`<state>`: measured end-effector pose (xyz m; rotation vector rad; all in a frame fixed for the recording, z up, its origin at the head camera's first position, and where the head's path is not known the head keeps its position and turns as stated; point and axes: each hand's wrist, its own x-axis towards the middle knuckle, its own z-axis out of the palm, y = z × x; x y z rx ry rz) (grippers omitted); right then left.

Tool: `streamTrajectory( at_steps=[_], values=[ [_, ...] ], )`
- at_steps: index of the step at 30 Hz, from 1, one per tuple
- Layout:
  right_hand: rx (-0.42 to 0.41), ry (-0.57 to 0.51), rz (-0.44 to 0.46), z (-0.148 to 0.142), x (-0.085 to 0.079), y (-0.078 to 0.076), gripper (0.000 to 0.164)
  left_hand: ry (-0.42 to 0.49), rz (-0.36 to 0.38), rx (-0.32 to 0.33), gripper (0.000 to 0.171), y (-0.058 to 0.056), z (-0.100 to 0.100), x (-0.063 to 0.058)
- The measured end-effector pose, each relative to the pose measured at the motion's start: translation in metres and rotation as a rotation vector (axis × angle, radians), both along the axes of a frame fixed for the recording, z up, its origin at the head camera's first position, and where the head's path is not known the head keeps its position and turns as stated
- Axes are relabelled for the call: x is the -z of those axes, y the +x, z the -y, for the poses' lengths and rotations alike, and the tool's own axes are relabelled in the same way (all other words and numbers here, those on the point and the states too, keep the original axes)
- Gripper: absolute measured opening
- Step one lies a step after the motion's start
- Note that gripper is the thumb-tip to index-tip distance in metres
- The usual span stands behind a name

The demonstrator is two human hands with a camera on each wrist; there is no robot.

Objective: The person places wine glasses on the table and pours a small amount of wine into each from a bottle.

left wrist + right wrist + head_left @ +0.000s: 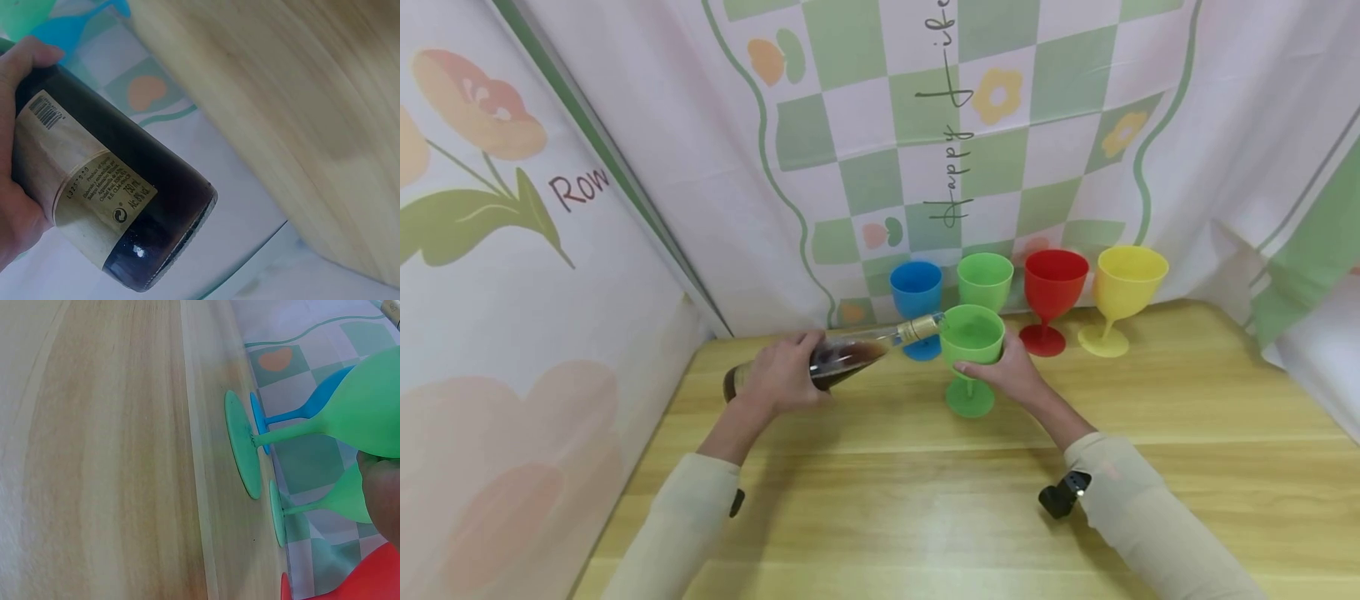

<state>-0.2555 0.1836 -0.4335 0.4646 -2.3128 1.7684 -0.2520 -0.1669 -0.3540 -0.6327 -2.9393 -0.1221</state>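
At a wooden table (910, 517), hands (781, 377) (1013, 371) grip tilted bottle (848, 357) (left), green goblet (972, 335) (right)

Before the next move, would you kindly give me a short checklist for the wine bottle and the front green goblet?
1. Left hand gripping the wine bottle: ok.
2. Right hand holding the front green goblet by its bowl: ok.
3. Bottle tipped, neck end at that goblet's rim: ok.
4. Liquid running into the goblet: cannot tell; no stream is discernible.
5. Blue goblet, rear green goblet, red goblet and yellow goblet upright: ok.
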Motion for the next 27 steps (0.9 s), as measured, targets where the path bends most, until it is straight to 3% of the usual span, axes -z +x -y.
streamTrajectory(
  at_steps=[27],
  values=[
    [-0.004, 0.007, 0.019, 0.0, -0.002, 0.001, 0.072, -0.124, -0.088, 0.051, 0.09, 0.001, 0.005, -0.018]
  ],
)
